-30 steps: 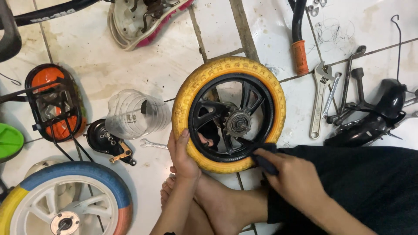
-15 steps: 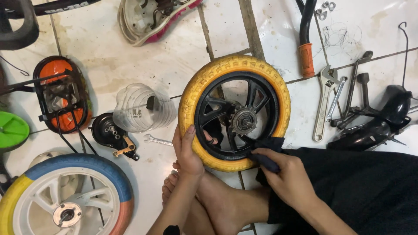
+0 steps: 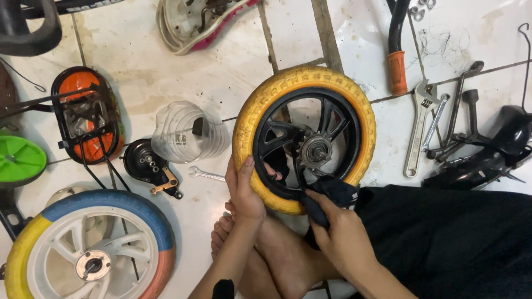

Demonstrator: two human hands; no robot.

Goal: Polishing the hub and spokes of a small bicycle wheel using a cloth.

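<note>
On the tiled floor (image 3: 166, 72), yellow wheel (image 3: 304, 138) stood above bare feet, left hand (image 3: 244, 191) clamped on its lower-left rim, right hand (image 3: 343, 235) closed around a dark rag (image 3: 327, 199) pressed against its lower black rim, spanner (image 3: 417, 127) lay well apart.

Worn white floor tiles (image 3: 166, 72) with dark grout lines and brownish stains, evenly lit from above.

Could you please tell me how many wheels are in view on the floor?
2: the yellow-tyred black wheel held between both hands, and the multicoloured white-spoked wheel at bottom left. Others may lie outside the picture.
</note>
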